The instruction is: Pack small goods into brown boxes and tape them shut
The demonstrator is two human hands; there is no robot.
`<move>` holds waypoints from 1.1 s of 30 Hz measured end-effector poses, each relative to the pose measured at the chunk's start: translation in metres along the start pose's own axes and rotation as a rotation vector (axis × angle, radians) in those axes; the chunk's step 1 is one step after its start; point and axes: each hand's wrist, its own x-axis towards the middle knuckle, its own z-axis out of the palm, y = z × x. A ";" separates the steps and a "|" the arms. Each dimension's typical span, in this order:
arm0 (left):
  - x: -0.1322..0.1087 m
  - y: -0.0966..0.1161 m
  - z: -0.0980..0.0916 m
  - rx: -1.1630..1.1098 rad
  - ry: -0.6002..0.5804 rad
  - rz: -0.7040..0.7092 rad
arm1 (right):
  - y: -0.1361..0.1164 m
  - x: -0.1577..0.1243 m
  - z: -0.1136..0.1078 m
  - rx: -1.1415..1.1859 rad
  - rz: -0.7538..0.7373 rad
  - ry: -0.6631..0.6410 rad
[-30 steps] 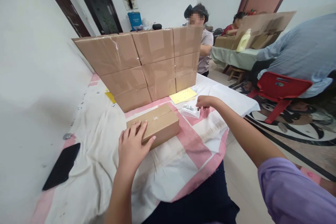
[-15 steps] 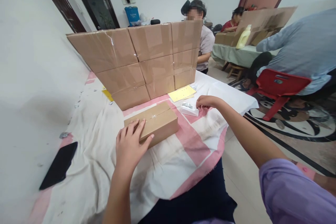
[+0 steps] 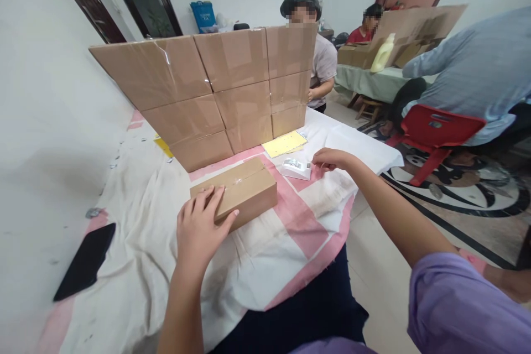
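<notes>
A closed cardboard box (image 3: 244, 188) lies on the cloth-covered table in front of me. My left hand (image 3: 201, 221) rests on its left end, fingers spread over the top and thumb along the near edge. To the right of the box stands a small white tape dispenser (image 3: 296, 168). My right hand (image 3: 329, 159) is at the dispenser's right end, with its fingers curled together in a pinch. Whatever is between those fingertips is too small to make out.
Taped cardboard boxes (image 3: 224, 91) form an upright wall behind the box. Yellow sheets (image 3: 285, 144) lie at its foot. A black phone-like slab (image 3: 85, 261) lies at left. A person (image 3: 323, 61) is behind the wall; another sits on a red chair (image 3: 442, 127) at right.
The view has shifted slightly, so everything sits a little further left. My left hand stays on the box. My right hand has drawn slightly right, away from the tape dispenser.
</notes>
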 end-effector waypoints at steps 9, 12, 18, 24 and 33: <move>0.001 0.002 0.001 -0.003 -0.009 -0.012 | -0.004 0.019 0.004 -0.006 -0.111 -0.050; 0.002 0.002 0.000 -0.009 -0.021 -0.016 | -0.012 0.028 0.005 -0.048 -0.097 -0.054; 0.001 0.003 -0.001 -0.013 -0.015 -0.015 | -0.018 0.025 0.002 -0.112 -0.089 -0.087; 0.000 0.002 -0.001 -0.008 -0.015 -0.017 | -0.018 0.017 -0.003 -0.178 -0.047 -0.125; 0.000 0.003 0.000 -0.017 -0.008 -0.019 | -0.022 0.004 -0.003 -0.207 0.043 -0.108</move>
